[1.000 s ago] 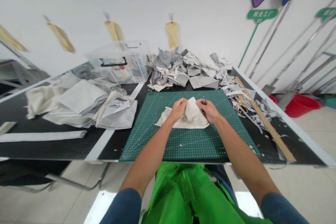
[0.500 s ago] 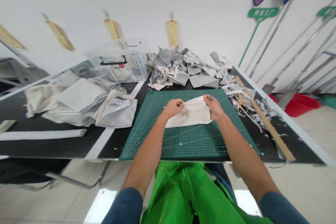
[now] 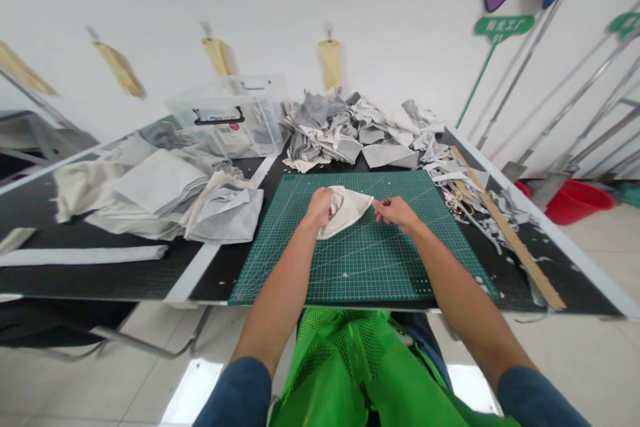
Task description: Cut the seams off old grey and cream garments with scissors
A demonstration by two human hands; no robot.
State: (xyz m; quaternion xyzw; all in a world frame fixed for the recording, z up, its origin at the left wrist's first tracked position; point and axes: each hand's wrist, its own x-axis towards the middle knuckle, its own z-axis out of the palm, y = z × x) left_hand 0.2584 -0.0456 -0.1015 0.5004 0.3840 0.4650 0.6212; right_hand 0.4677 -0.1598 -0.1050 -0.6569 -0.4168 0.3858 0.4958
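A piece of cream cloth [image 3: 349,208] is stretched between my two hands, just above a green cutting mat [image 3: 370,273]. My left hand [image 3: 320,207] is closed round its bunched left end, and the cloth hides some of the fingers. On the other side the cloth narrows to a point, pinched at its tip by my right hand [image 3: 395,211]. A small dark thing shows at the right hand's fingers, too small to name.
Folded grey and cream cloths [image 3: 160,180] lie at left, near a clear plastic box [image 3: 225,120]. Behind the mat is a heap of fabric scraps [image 3: 330,127]. A wooden ruler [image 3: 507,230] lies at right among cut strips; a red bucket [image 3: 580,203] stands beyond the table.
The cloth went from lying partly on the mat to being spread wide, then drawn into a pointed shape. My right hand moved from its upper right edge to the tip; my left hand shifted left.
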